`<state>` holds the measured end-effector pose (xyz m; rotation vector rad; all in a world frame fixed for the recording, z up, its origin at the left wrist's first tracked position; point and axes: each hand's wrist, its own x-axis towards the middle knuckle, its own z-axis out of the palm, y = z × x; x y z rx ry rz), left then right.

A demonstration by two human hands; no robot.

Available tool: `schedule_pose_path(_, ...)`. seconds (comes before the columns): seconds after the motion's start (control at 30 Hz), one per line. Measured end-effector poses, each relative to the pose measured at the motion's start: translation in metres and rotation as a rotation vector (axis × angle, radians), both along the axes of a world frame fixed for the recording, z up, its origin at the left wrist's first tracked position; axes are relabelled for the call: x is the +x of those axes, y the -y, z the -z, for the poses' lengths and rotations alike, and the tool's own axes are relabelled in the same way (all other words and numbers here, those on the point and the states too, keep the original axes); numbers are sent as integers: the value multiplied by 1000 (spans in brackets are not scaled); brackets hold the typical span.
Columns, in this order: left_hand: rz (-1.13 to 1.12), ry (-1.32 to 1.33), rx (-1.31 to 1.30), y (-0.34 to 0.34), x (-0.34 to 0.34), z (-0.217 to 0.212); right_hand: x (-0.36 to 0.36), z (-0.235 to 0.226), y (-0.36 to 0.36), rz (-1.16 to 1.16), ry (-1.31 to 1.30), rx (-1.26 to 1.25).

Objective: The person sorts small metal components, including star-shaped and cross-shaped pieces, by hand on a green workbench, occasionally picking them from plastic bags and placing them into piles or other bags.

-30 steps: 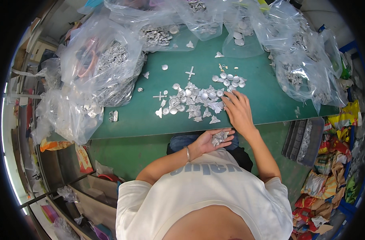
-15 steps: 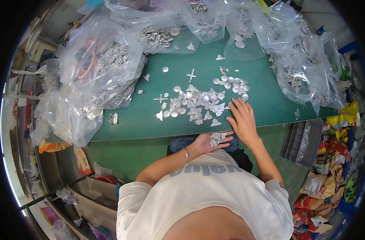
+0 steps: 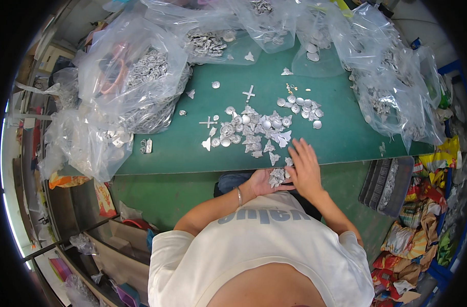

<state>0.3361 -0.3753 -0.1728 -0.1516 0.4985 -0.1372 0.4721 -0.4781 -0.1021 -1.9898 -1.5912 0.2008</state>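
Cupping small heap of silver metal pieces (image 3: 277, 177), left hand (image 3: 264, 181) lies palm up just below near edge of green table (image 3: 341, 138) — fingers curled loosely around heap. Right hand (image 3: 305, 171) flat, fingers spread, at table edge, touching heap. Larger pile of silver pieces (image 3: 254, 130) on table just beyond hands — clear plastic bags (image 3: 136, 87) around

Green worktable (image 3: 346, 138), green floor (image 3: 156, 192), cardboard boxes (image 3: 126, 250) at left.
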Motion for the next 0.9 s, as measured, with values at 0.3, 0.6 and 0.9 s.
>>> schedule_pose_path(0.3, 46, -39, 7, 2, -9, 34, -12, -7, -13, -84, -173, 148)
schedule_pose_path(0.6, 134, -348, 228, -7, 0, -31, -14, -5, -6, -135, -20, -69)
schedule_pose_path(0.9, 56, 149, -14, -1, -16, 33, -32, 14, 20, -269, -306, 172)
